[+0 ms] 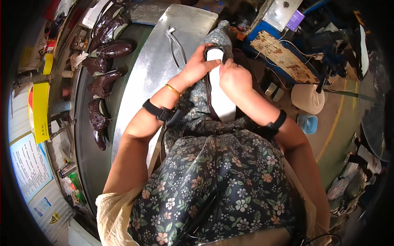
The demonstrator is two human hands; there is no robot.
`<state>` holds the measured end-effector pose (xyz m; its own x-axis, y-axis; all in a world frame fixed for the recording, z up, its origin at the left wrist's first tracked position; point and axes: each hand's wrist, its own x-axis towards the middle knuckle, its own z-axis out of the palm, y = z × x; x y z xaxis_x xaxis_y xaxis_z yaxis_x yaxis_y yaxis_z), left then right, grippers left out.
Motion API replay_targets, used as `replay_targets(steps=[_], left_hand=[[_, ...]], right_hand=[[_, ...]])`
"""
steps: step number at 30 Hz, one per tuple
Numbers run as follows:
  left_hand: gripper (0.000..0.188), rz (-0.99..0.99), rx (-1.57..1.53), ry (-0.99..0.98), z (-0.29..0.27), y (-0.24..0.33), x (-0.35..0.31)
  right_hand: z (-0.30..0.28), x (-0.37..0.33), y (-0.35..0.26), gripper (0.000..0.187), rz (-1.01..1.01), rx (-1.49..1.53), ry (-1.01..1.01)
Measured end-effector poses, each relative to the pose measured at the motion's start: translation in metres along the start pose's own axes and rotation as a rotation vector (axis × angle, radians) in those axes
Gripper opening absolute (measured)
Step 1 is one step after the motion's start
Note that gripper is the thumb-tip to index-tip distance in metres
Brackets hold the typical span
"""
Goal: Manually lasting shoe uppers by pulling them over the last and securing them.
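Note:
A dark brown shoe upper, its white sole side (220,93) facing up, lies lengthwise over my lap on the floral cloth. My left hand (198,67) is closed round its far left edge, the thumb lying across the white surface. At the right edge my right hand (235,82) is closed, its curled fingers gripping the shoe's rim; what the fingertips pinch is hidden. A pair of metal pincers (176,48) rests on the metal tabletop (143,78), left of my left hand and apart from it.
Several glossy dark brown shoes (98,119) stand along a dark green belt (93,164) at the left. To the right are a blue metal frame with a worn board (283,57), a beige container (308,98) and a small blue tub (308,124) on the floor.

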<state>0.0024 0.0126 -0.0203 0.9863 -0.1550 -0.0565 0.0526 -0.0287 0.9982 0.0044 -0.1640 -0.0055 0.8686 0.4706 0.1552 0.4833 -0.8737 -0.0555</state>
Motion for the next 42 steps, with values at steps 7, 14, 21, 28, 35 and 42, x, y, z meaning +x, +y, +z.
replay_targets(steps=[7, 14, 21, 28, 35, 42], left_hand=[[0.054, -0.145, -0.090, -0.084, 0.006, 0.019, -0.003], [0.056, -0.376, 0.941, 0.380, 0.012, 0.028, -0.019], [0.038, -0.001, 1.410, -0.250, -0.014, 0.053, -0.011], [0.055, -0.488, -0.130, -0.093, 0.022, 0.050, -0.077], [0.057, -0.488, 0.193, -0.537, 0.011, 0.077, -0.072], [0.067, -0.472, 0.853, -0.262, 0.022, 0.062, -0.100]], right_hand=[[0.009, -0.051, 0.015, 0.055, 0.150, 1.309, -0.373], [0.026, -0.029, -0.018, 0.054, 0.341, 1.255, -0.357], [-0.011, -0.030, -0.036, 0.077, 0.466, 1.063, -0.394], [-0.038, 0.029, 0.057, 0.039, 0.071, 0.591, 0.164], [0.036, 0.132, -0.059, 0.069, -0.497, 0.512, -0.373], [0.089, 0.147, -0.131, 0.044, -0.231, 0.027, -0.593]])
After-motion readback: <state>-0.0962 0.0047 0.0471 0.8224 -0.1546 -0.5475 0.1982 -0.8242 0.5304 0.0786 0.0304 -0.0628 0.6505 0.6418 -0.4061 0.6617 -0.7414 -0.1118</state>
